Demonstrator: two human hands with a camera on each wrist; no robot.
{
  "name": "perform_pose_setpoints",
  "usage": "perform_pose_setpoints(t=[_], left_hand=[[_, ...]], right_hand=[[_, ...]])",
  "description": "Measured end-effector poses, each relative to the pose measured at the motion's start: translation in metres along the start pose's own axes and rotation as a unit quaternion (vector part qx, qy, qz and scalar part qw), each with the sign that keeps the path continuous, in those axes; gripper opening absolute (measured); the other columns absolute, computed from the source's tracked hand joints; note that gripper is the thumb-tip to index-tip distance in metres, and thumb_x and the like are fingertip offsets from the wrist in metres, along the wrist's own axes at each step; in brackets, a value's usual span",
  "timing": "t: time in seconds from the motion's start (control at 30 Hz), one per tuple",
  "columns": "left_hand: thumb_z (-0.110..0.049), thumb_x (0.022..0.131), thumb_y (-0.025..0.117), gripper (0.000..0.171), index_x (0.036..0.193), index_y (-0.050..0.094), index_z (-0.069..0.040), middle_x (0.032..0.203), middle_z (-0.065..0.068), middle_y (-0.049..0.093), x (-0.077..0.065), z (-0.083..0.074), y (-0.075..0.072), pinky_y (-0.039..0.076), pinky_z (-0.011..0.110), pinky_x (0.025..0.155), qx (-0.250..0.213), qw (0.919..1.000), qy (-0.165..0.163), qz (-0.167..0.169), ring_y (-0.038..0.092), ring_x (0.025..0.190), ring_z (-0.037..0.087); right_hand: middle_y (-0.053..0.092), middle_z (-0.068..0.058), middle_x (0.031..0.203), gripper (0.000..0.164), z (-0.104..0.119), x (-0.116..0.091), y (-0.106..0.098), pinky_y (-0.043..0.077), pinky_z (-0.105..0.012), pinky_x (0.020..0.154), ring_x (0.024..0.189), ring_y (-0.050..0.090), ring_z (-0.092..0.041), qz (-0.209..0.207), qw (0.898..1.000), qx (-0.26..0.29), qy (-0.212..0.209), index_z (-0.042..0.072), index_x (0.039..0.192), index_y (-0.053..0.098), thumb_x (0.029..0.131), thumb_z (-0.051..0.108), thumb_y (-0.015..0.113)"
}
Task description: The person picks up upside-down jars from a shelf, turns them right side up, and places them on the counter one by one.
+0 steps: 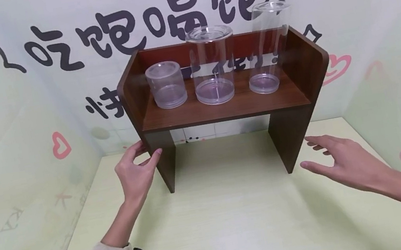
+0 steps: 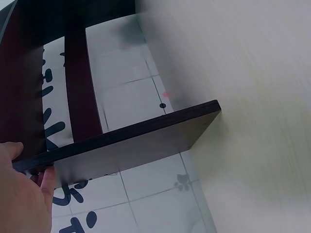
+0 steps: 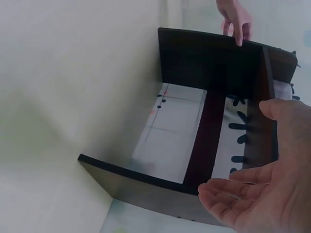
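Observation:
A dark brown wooden desktop shelf (image 1: pixel 225 110) stands on the pale table, with its two side panels as legs. My left hand (image 1: pixel 135 174) pinches the left side panel (image 2: pixel 136 138), the thumb on one face and the fingers on the other. Beside the right side panel, my right hand (image 1: pixel 342 161) is held out with spread, relaxed fingers and nothing in it. The right wrist view shows this hand (image 3: pixel 262 189) close to the panel; whether it touches cannot be told. On the shelf board stand a short clear jar (image 1: pixel 168 87), a wide taller one (image 1: pixel 214 68) and a tall narrow one (image 1: pixel 269 50).
The pale table (image 1: pixel 236 224) stretches in front of the shelf and beneath it. Printed wall sheets (image 1: pixel 18 140) with dark lettering and pink hearts enclose the back and both sides. The tall jars rise above the shelf's back rail (image 1: pixel 165 54).

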State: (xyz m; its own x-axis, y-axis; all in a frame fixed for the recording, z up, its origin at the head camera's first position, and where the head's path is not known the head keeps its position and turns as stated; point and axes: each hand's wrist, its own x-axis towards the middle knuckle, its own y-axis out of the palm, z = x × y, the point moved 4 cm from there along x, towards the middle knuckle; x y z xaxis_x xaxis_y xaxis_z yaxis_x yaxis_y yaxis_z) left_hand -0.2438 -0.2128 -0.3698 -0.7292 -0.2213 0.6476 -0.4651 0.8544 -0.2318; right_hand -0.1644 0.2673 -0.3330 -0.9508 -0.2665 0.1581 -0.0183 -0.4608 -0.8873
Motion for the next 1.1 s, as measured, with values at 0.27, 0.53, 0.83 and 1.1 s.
perform_pose_setpoints(t=[0.27, 0.53, 0.83, 1.1], left_hand=[[-0.005, 0.082, 0.091, 0.036, 0.115, 0.078, 0.001, 0.103, 0.015, 0.08, 0.002, 0.0, 0.002, 0.053, 0.008, 0.08, 0.036, 0.9989, 0.016, -0.024, 0.077, 0.091, 0.033], [-0.005, 0.084, 0.087, 0.032, 0.114, 0.077, 0.003, 0.103, 0.019, 0.08, 0.002, 0.0, 0.003, 0.048, 0.017, 0.094, 0.049, 0.9981, 0.018, -0.031, 0.077, 0.091, 0.037], [-0.004, 0.086, 0.084, 0.031, 0.114, 0.076, 0.005, 0.105, 0.021, 0.079, 0.0, -0.001, 0.004, 0.048, 0.015, 0.091, 0.073, 0.9962, 0.031, -0.037, 0.077, 0.089, 0.04], [-0.002, 0.086, 0.083, 0.029, 0.113, 0.076, 0.005, 0.105, 0.021, 0.079, -0.001, -0.001, 0.005, 0.05, 0.015, 0.088, 0.072, 0.9954, 0.044, -0.045, 0.077, 0.088, 0.041]], right_hand=[[0.065, -0.016, 0.145, 0.071, 0.023, 0.003, -0.015, 0.058, -0.056, 0.093, 0.113, 0.072, -0.034, -0.027, 0.999, -0.004, -0.04, 0.004, 0.151, 0.055, 0.097, 0.044, 0.077], [0.068, -0.012, 0.141, 0.066, 0.046, 0.009, -0.03, 0.057, -0.053, 0.092, 0.106, 0.076, -0.03, -0.07, 0.994, -0.007, -0.081, 0.005, 0.147, 0.058, 0.094, 0.038, 0.081], [0.067, -0.01, 0.143, 0.07, 0.072, 0.023, -0.055, 0.055, -0.042, 0.093, 0.11, 0.074, -0.027, -0.106, 0.989, 0.006, -0.106, 0.007, 0.151, 0.056, 0.091, 0.032, 0.085], [0.066, -0.015, 0.143, 0.071, 0.087, 0.039, -0.072, 0.056, -0.049, 0.096, 0.112, 0.074, -0.034, -0.126, 0.985, 0.022, -0.117, 0.005, 0.151, 0.055, 0.091, 0.029, 0.086]])
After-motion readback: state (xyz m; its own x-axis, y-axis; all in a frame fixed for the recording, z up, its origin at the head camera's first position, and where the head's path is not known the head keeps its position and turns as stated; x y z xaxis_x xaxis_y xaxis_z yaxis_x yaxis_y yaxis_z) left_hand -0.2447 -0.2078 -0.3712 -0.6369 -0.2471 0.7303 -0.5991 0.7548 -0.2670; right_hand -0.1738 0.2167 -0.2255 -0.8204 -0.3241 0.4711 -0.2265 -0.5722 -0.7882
